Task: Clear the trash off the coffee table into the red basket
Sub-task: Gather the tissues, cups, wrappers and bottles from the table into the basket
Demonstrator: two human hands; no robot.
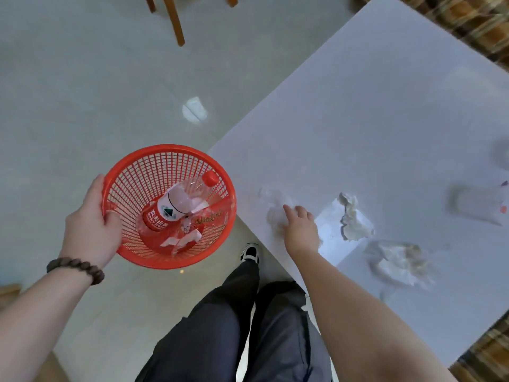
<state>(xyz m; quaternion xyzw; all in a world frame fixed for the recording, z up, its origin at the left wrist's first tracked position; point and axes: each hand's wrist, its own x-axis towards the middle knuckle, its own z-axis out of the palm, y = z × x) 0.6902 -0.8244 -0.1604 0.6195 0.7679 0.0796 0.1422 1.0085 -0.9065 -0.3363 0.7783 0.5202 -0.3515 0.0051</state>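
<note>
The left hand (91, 227) holds the basket (129, 172) by its rim, thumb inside the mesh, just off the table's (385, 119) near-left corner. A bottle (176, 205) and some wrappers already lie in it. The right hand (300, 230) reaches over the table's near edge onto a pale, blurred tissue (275, 208) close to that corner; its fingers look spread over the tissue, but whether they have closed on it I cannot tell. More trash sits further along the near edge: a crumpled paper (354, 219), a wad (399, 260), and a tipped cup (476, 208) towards the right edge. The likely trouble is a loose pinch: thin tissue can tear or slip and fall past the corner to the floor. The basket is tilted, so a jolt may roll the bottle out.
</note>
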